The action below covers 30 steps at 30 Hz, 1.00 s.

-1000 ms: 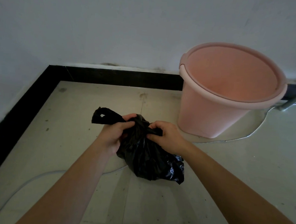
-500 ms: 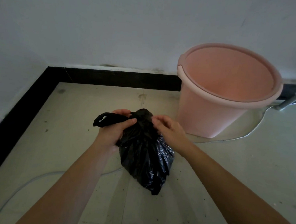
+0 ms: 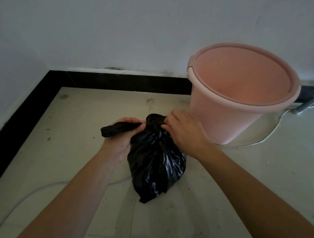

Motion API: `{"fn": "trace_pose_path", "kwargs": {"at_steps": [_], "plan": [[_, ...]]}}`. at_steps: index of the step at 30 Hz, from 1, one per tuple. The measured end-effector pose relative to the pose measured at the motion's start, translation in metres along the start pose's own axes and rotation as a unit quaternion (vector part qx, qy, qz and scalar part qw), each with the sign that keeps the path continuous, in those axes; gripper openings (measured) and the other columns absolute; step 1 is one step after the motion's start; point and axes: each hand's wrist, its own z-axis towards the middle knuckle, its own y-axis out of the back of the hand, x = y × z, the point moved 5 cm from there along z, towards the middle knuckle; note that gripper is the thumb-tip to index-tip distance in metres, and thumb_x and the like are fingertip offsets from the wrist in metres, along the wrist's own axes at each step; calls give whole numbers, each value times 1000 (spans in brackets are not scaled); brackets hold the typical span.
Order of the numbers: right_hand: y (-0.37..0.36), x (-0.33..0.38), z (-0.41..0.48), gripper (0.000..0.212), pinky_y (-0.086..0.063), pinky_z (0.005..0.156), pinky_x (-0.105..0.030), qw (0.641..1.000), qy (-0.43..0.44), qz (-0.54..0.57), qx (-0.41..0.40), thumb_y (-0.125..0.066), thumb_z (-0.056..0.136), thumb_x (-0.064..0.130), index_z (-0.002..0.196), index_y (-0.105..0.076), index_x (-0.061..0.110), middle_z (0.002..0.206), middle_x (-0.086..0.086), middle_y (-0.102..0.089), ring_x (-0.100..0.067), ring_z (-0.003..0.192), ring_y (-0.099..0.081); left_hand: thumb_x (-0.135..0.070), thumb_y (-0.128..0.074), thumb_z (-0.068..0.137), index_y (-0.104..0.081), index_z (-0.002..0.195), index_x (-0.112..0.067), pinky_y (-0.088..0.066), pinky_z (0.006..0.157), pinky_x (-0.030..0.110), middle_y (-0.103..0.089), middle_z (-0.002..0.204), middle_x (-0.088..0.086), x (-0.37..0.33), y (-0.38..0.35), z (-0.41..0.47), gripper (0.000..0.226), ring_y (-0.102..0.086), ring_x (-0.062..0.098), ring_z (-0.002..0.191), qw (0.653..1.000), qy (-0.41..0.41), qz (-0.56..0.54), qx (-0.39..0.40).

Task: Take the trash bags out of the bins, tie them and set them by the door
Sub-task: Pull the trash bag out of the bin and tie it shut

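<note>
A black trash bag [image 3: 155, 160] hangs between my hands above the tiled floor, bunched into a knot at its top. My left hand [image 3: 122, 139] grips one twisted end of the bag, which sticks out to the left. My right hand [image 3: 183, 131] pinches the plastic at the right side of the knot. The pink bin [image 3: 232, 90] stands just right of the bag against the wall, and I see no liner in it.
A white wall with a black skirting [image 3: 118, 82] closes the corner at the back and left. A thin white cable [image 3: 260, 140] runs on the floor around the bin, another [image 3: 30, 194] curves under my left arm. A grey metal leg [image 3: 306, 104] shows at far right.
The bag has gone from slumped to hanging long and narrow. My hands have shifted to either side of its bunched top, the left pulling the twisted end leftward.
</note>
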Motion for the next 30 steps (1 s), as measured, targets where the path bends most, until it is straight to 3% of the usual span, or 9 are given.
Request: {"fn": "trace_pose_path", "kwargs": {"at_steps": [3,7,11,14,16,18,22,24,30], "plan": [[-12,-18,-24,20,-46,63,-39,995,15,-98,5,-52,99,30,91,-58,14,91,-6,-56,-26,76,-56,12,-71,81,-61,84,-8,-57,91,34,-70,97,17,16,14,4,23,-71,28,101,998,42,11,-37],[-38,-34,-41,24,-46,80,-39,984,-144,32,102,-50,98,43,99,-63,23,102,-1,-59,-24,91,-58,-1,-75,83,-68,92,-3,-59,86,34,-76,92,12,29,12,5,12,-75,23,90,997,55,28,-56],[-61,-50,-59,33,-37,104,-46,897,-354,194,182,-52,93,57,117,-59,35,131,-8,-49,-34,126,-42,-32,-68,94,-70,97,-13,-50,62,9,-73,86,-3,40,14,1,19,-70,1,78,987,53,84,-129],[-75,-49,-73,74,-36,110,-48,822,-463,261,206,-58,89,59,148,-26,28,143,-16,-34,-42,132,-38,-43,-69,91,-51,139,-14,-50,84,24,-62,126,2,64,18,5,59,-63,17,108,974,110,163,-108],[-89,-47,-79,90,-38,110,-48,774,-502,322,213,-59,85,61,154,-9,32,146,-15,-35,-41,131,-42,-39,-70,91,-28,152,-20,-44,90,29,-52,133,1,76,16,5,76,-56,20,112,968,156,178,-82],[-96,-46,-78,88,-42,107,-46,785,-476,336,210,-58,80,64,153,-16,36,143,-11,-47,-34,126,-50,-38,-69,93,-19,154,-24,-43,89,29,-50,131,1,80,11,5,80,-55,18,108,965,164,191,-70],[-86,-42,-65,47,-45,93,-31,821,-432,328,178,-57,91,49,135,-52,32,126,-2,-61,-25,116,-57,-33,-66,95,-42,147,-23,-49,78,23,-62,128,-2,74,3,10,58,-62,9,103,969,120,210,-57],[-80,-37,-57,34,-46,87,-31,819,-419,358,158,-58,93,45,122,-62,29,116,2,-65,-20,108,-60,-31,-63,97,-48,143,-23,-51,89,30,-63,129,-4,70,1,8,49,-62,14,110,964,89,245,-60],[-60,-22,-57,27,-47,88,-30,812,-415,402,79,-60,94,39,119,-59,30,111,8,-64,-12,102,-59,-33,-62,96,-53,137,-29,-48,106,48,-65,130,-10,57,12,-2,42,-62,16,120,961,-6,257,-104]]}}
